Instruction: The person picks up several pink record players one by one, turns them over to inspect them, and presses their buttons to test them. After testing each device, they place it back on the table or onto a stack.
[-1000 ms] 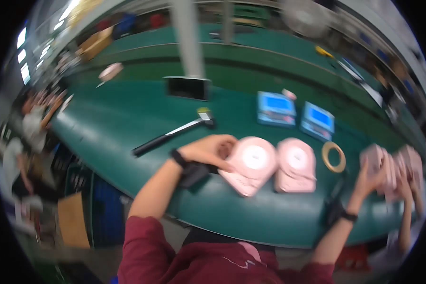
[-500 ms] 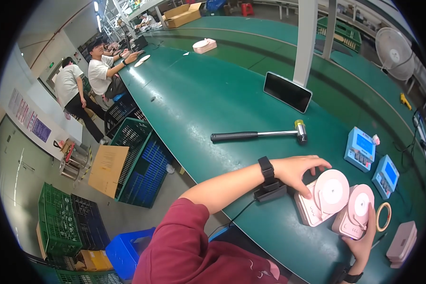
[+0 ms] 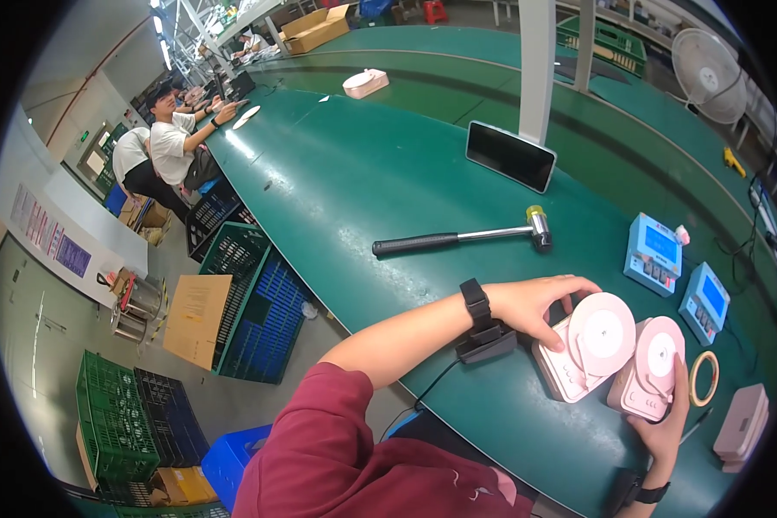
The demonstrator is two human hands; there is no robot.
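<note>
Two small pale-pink toy record players stand side by side near the bench's right end, each with a round disc on top and small knobs. My left hand holds the left record player, thumb on its near left side and fingers round its far side. Its disc overhangs toward the other one. Around the right-hand side of the right record player my right hand is closed, the fingers partly hidden by it. Both wrists wear black bands.
A mallet lies on the green bench, a dark-screened tablet behind it. Two blue display boxes, a wooden ring and a pink case are at right. Crates stand left; people work far left.
The view has shifted slightly. Both hands stay on the two record players, which keep nearly the same places. A person at far left has bent over.
</note>
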